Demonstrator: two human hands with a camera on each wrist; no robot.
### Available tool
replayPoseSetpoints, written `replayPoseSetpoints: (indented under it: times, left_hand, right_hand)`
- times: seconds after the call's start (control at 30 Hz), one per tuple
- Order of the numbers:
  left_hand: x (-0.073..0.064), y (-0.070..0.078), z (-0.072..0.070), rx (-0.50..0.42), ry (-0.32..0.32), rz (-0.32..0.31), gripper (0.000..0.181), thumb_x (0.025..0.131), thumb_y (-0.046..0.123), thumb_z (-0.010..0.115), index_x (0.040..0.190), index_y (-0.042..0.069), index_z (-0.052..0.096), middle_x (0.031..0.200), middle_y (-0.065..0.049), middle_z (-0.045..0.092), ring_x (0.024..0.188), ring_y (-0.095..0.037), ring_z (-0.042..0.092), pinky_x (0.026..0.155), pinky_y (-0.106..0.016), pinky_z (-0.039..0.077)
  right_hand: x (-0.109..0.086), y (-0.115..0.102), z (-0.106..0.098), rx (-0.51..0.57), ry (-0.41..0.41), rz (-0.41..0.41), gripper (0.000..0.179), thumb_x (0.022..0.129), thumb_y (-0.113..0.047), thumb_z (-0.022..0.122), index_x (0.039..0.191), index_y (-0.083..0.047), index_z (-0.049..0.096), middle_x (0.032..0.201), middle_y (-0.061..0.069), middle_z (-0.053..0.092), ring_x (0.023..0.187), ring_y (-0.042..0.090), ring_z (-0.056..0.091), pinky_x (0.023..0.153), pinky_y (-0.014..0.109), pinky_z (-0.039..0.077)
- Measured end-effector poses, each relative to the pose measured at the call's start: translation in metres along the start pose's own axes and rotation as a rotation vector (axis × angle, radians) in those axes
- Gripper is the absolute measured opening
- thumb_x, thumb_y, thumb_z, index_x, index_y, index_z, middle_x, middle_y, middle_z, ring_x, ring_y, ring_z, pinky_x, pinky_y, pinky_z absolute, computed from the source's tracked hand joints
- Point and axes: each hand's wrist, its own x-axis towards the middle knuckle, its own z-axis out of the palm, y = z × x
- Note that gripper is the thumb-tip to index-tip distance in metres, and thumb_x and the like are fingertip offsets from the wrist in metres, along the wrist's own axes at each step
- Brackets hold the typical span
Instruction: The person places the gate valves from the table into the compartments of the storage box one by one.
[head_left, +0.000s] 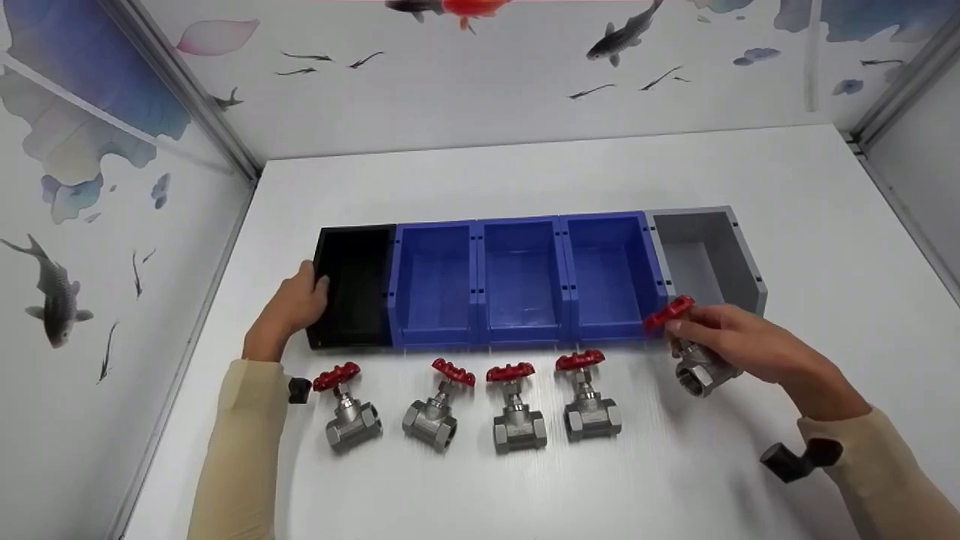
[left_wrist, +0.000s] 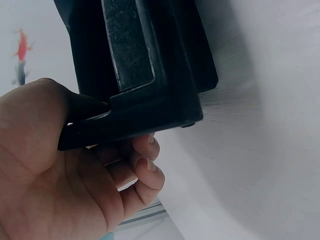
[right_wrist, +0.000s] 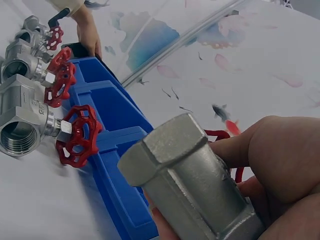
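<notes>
My left hand (head_left: pixel 297 300) grips the left side wall of the black bin (head_left: pixel 352 232), its thumb inside and its fingers outside, as the left wrist view shows. A steel valve with a red handwheel (head_left: pixel 670 313) is held by my right hand (head_left: pixel 739 341) in front of the grey bin (head_left: pixel 694 213). In the right wrist view the valve's thick hexagonal body (right_wrist: pixel 190 170) fills the foreground, and the fingers behind it are partly hidden. Several like valves lie in a row before the bins, among them one at the left (head_left: pixel 349 420) and one nearest the held valve (head_left: pixel 592 412).
Three blue bins (head_left: pixel 521 335) stand side by side between the black and grey ones. White panels (head_left: pixel 495 97) painted with fish rise behind the white table (head_left: pixel 420 495) and at its left. Each sleeve carries a black clip-like piece (head_left: pixel 786 461).
</notes>
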Motion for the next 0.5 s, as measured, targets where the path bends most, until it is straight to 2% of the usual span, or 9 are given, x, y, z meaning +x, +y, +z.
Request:
replayPoseSetpoints:
  times: [0.27, 0.5]
  left_hand:
    - [0.002, -0.0011, 0.0012, 0.011, -0.004, -0.004, 0.045, 0.108, 0.02, 0.027, 0.138, -0.014, 0.028, 0.126, -0.042, 0.049, 0.109, -0.046, 0.057, 0.089, -0.056, 0.044]
    - [0.0032, -0.003, 0.0022, 0.012, 0.0, -0.015, 0.046, 0.108, 0.021, 0.027, 0.139, -0.014, 0.028, 0.124, -0.04, 0.051, 0.105, -0.044, 0.058, 0.088, -0.056, 0.045]
  right_hand:
    - [0.0003, -0.0033, -0.0037, 0.017, 0.028, 0.022, 0.044, 0.106, -0.031, 0.048, 0.12, 0.011, 0.051, 0.09, 0.008, 0.061, 0.074, 0.018, 0.063, 0.064, 0.036, 0.056]
    - [0.0005, -0.0081, -0.009, 0.031, 0.063, 0.05, 0.049, 0.106, -0.031, 0.047, 0.128, 0.013, 0.045, 0.093, 0.01, 0.062, 0.078, 0.02, 0.066, 0.069, 0.037, 0.057]
